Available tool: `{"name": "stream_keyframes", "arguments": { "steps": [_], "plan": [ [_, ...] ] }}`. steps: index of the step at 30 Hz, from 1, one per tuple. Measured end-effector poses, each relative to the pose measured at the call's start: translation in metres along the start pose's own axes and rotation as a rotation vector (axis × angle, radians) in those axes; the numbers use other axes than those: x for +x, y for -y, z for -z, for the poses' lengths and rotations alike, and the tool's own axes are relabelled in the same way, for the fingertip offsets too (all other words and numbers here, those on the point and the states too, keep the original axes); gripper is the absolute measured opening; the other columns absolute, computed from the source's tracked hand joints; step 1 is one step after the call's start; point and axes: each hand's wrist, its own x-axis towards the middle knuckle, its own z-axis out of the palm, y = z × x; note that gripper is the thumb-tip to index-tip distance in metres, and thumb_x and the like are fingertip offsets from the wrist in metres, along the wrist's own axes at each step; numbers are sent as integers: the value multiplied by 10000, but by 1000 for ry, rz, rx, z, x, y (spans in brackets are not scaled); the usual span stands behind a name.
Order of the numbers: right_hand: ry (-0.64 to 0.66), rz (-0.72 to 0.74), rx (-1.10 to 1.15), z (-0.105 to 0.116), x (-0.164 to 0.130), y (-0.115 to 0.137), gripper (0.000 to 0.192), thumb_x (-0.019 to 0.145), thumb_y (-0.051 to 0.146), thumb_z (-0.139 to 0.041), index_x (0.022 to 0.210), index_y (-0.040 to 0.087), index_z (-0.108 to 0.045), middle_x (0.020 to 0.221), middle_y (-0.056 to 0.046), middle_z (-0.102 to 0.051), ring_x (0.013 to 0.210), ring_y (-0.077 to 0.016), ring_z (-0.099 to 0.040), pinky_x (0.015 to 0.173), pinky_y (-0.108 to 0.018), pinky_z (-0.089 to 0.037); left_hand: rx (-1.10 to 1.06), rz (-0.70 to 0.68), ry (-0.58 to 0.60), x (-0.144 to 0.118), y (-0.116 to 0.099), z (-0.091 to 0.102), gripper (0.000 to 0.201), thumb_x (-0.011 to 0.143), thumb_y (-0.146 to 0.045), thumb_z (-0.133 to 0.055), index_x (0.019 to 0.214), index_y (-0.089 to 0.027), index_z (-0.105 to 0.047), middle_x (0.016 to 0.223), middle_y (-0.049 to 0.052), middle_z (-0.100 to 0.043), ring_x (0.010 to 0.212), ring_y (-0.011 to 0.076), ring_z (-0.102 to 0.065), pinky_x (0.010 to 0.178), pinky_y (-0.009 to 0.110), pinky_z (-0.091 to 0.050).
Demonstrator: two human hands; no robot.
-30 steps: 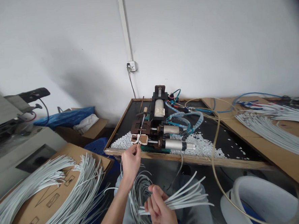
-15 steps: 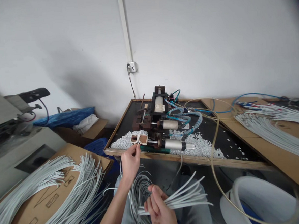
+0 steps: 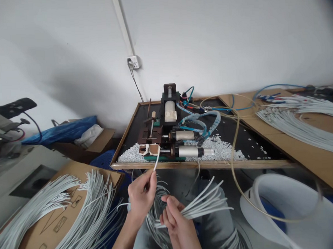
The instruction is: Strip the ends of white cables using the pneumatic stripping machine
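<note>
While pinched in left hand [image 3: 141, 195] grip, white wire [image 3: 156, 162] tip-up toward machine [image 3: 167, 139].

White plastered wall [image 3: 234, 34] is seen across the back, crossed by a white conduit [image 3: 122, 24] running down to a socket [image 3: 133, 62] at 12 o'clock. A wood-edged counter [image 3: 203, 165] is set against it. Cardboard boxes [image 3: 100, 141] are placed at 9 o'clock. Soft, even light is cast.
</note>
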Motion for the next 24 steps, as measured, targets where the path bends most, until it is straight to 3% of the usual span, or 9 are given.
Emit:
{"name": "stream_keyframes", "arguments": {
  "steps": [5,10,16,19,22,24],
  "plan": [
    [-31,-10,20,-3,-4,13,398,681,490,-811,911,169,-762,518,107,-300,531,-75,-172,514,-185,-259,-42,-292,153,-38,-19,29,220,878,-80,-606,1064,-174,-680,614,-15,-674,477,104,-563,514,220,-450],
    [-14,-33,-49,-4,-9,15,333,759,463,-749,899,161,-758,505,117,-231,522,-83,-153,514,-224,-218,-13,-319,254,-69,-18,42,302,882,-56,-600,1161,-169,-626,656,8,-706,481,111,-575,533,234,-476],
    [71,-16,-110,-2,-12,10,253,818,416,-688,843,170,-746,505,111,-247,518,-82,-154,520,-267,-146,-44,-224,384,-83,-13,57,269,892,-85,-582,1136,-177,-650,648,0,-682,498,118,-576,533,241,-461],
    [107,-15,-146,3,-13,8,219,831,392,-674,796,183,-729,504,104,-267,519,-86,-174,533,-274,-153,-102,-66,468,-71,-14,70,248,933,-151,-518,1129,-183,-666,731,25,-691,620,146,-628,599,261,-483],
    [140,-52,-169,7,-16,7,224,806,389,-699,736,177,-713,528,84,-344,542,-91,-222,550,-275,-180,-86,102,424,-52,-17,78,244,941,-209,-534,1145,-176,-663,828,40,-701,744,163,-657,686,269,-511],
    [173,-80,-202,7,-19,8,207,803,366,-697,730,173,-711,559,69,-403,558,-95,-255,568,-283,-197,-106,111,429,-39,-20,79,254,934,-214,-567,1170,-184,-655,896,48,-708,814,169,-664,749,280,-527]
  ]
}}
